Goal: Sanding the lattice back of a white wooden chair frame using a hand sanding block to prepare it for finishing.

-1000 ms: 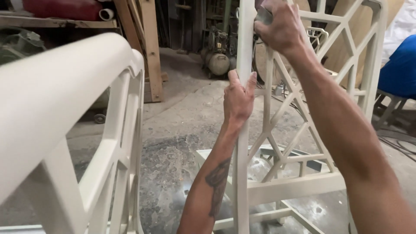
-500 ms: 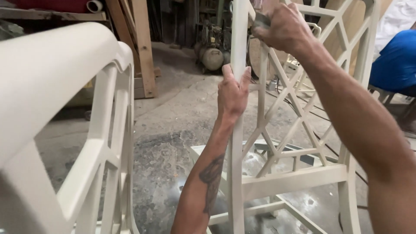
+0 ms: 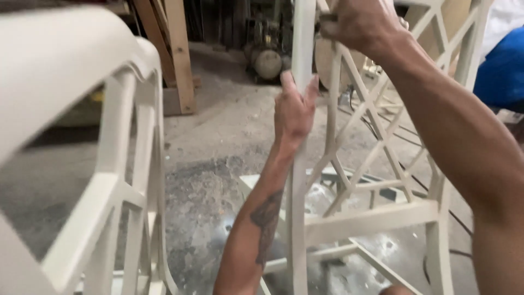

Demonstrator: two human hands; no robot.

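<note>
1. Nearest, at left: a second cream-painted chair back (image 3: 109, 164) with a broad curved top rail and lattice bars. Blurred, and neither hand touches it.
2. Left hand (image 3: 293, 109), tattooed forearm reaching up from below, is closed around the left upright of the chair frame (image 3: 371, 216), thumb and fingers wrapped on the post about mid-height.
3. Right hand (image 3: 363, 24) is higher, at the top of the same upright, fist closed. It seems to hold something small against the wood; cannot tell what it is.
4. The hands are apart, one above the other on one post.
5. The chair frame stands upright on the concrete floor (image 3: 218, 142), centre to right of view, just beyond the near chair back.
6. Handling, as a judgement: rigid wood, probably light enough for one hand to steady. The thin diagonal lattice bars look like the weak part. Best grip is the thick uprights or the cross rail, not the lattice. The matte paint looks dry and not slippery, though likely easy to scuff.
7. Look: off-white primer or paint, criss-cross lattice back, plain square rails, no seat panel visible.
8. Far: timber planks (image 3: 177, 54) leaning, a dusty machine (image 3: 267, 60), and something blue (image 3: 502, 71) at right.
</note>
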